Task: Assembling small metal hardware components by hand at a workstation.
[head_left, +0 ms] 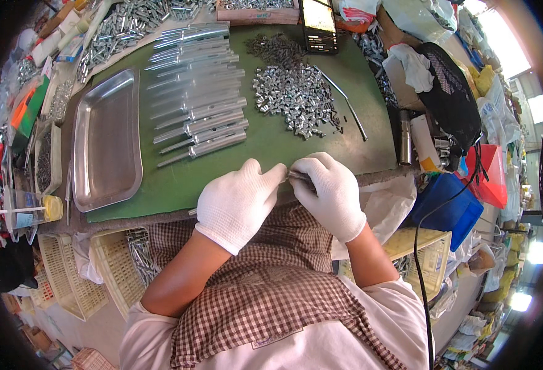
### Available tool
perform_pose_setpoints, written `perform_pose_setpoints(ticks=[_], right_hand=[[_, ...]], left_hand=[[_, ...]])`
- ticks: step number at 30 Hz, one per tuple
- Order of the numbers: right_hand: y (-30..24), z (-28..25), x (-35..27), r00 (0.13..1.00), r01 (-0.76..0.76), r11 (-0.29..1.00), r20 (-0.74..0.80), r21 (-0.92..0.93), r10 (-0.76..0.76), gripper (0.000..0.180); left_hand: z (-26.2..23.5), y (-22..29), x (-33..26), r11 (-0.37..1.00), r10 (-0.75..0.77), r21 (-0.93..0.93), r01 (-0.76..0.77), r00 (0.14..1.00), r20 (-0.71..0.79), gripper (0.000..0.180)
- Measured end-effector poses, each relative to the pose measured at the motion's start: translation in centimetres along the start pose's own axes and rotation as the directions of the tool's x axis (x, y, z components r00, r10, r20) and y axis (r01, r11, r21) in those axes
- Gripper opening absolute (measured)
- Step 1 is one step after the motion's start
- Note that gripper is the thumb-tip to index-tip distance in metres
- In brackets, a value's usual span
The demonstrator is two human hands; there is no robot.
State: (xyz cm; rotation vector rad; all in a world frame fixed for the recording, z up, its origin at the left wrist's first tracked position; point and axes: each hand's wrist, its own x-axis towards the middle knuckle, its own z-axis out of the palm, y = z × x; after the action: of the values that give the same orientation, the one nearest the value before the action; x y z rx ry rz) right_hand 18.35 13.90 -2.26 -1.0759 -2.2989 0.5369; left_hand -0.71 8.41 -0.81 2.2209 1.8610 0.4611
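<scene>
Two gloved hands show, one left hand (234, 200) and one right hand (332, 197), with at least one metal piece (300, 177) between the fingers. One green-topped desk (160, 188) carries one steel tray (108, 135), one phone (318, 21), one slim metal tool (356, 117), one heap of silver fittings (293, 98) and one of small dark parts (271, 49), each too many to count. The metal rods (216, 145) number at least ten, though overlap and blur make an exact figure doubtful. There are at least three cream baskets (114, 262), one blue bin (453, 206) and one red bin (492, 182).
</scene>
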Motion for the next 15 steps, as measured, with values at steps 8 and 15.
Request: perform_pose_setpoints(ticks=[8,15], right_hand=[[0.8,-2.1,0.5,0.998,-0.045,0.997,-0.055,-0.064,0.042,0.018],[2.8,-1.8,1.1,0.999,-0.053,0.999,-0.006,0.001,0.053,0.015]], left_hand=[[-0.2,0.0,0.0,1.000,0.008,0.013,-0.009,1.000,0.008,0.017],[0.3,-0.1,-0.1,1.000,-0.028,0.006,0.028,0.999,0.034,0.021]])
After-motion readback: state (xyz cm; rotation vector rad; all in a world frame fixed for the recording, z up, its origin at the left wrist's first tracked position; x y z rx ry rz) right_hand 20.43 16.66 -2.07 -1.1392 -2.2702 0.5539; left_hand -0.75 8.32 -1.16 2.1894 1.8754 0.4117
